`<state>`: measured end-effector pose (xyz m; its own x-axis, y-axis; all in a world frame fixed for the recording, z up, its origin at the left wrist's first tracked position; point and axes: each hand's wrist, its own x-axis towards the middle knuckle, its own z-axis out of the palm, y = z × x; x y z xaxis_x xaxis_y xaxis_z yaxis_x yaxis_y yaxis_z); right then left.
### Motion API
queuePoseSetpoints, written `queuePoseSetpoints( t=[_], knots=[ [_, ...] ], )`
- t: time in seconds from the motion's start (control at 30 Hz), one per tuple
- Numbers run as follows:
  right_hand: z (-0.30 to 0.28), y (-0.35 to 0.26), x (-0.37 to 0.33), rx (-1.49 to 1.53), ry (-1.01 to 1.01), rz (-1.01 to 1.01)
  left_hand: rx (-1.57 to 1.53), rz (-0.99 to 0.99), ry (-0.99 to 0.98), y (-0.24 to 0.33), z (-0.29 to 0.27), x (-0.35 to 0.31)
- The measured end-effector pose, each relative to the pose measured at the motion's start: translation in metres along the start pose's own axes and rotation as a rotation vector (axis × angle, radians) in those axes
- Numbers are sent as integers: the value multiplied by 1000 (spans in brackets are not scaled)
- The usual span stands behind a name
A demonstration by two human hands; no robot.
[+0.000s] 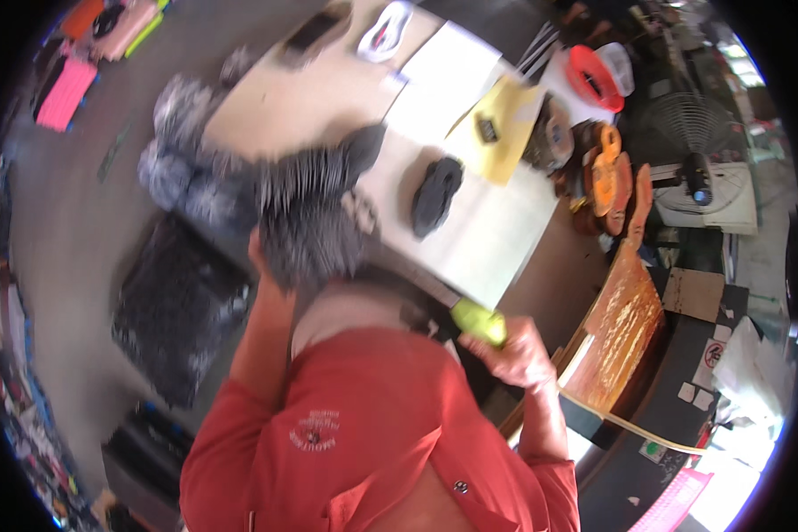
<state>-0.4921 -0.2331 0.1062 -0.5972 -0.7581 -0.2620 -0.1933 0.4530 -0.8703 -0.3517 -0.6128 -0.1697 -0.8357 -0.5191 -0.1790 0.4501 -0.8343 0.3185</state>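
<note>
Two hands are being seen at a cluttered worktable [310,97], both belonging to the wearer in the red shirt [363,426]. The right hand [516,353] is being closed in a fist around the yellow-green handle of a knife [479,321], whose blade is being run up and leftward along the near edge of a pale sheet [496,230], probably so that the table edge is serving as support. The left hand [270,275] is being raised beneath a dark grey speckled piece of material [315,226], which is being held up at the table's near corner, seemingly to keep it steady against the blade; whether those fingers are pinching or only propping cannot be told, since they are being hidden by the piece itself. A black cut shape [437,195] is lying flat on the sheet, apart from both hands. Further speckled bundles [182,160] are being kept piled on the floor left of the table. Motion blur is softening much of the upper scene.
</note>
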Motion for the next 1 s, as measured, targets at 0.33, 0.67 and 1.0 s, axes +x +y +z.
queuePoseSetpoints(
  t=[0.33,0.67,1.0],
  knots=[
    [15,7,-9,-63,62,114,-105,146,-76,11,90,16],
    [24,6,-16,-103,112,157,-310,25,-450,5,107,12],
    [42,5,-25,-62,60,181,-272,32,-508,2,105,6]
  ],
)
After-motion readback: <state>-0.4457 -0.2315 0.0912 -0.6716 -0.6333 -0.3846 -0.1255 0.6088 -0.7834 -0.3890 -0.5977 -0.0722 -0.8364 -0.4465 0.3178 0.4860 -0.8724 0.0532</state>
